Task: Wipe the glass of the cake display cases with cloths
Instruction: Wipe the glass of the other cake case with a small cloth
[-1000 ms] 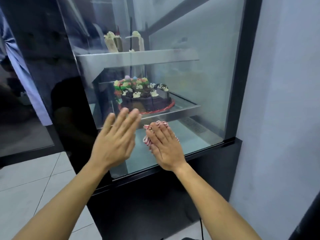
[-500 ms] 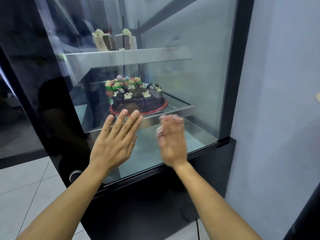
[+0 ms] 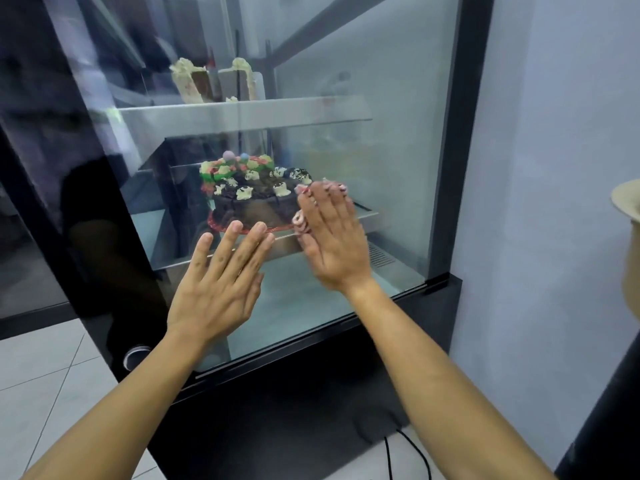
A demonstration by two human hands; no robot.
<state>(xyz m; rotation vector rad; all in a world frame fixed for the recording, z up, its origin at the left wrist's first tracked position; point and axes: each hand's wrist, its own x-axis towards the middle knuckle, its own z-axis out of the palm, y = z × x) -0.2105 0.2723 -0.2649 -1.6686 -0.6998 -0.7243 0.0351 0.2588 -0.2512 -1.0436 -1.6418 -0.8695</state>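
Note:
A black-framed cake display case stands before me with a large side glass pane point(image 3: 391, 161). My right hand point(image 3: 334, 242) lies flat with straight fingers and presses a red-and-white cloth point(image 3: 300, 223) against the glass; only the cloth's edges peek out round the fingers. My left hand point(image 3: 218, 289) rests flat on the lower glass beside it, fingers straight, holding nothing. Behind the pane a dark chocolate cake point(image 3: 252, 197) with coloured decorations sits on the middle shelf.
Cake slices point(image 3: 194, 81) stand on the upper shelf. A pale wall point(image 3: 554, 168) runs close along the case's right side. White floor tiles point(image 3: 38, 382) lie at the left, a black cable point(image 3: 408, 452) trails on the floor below, and a tan object point(image 3: 628, 244) shows at the right edge.
My right hand with the cloth has slid up and to the right on the glass, from below the cake shelf to beside the cake. My left hand has stayed flat on the pane.

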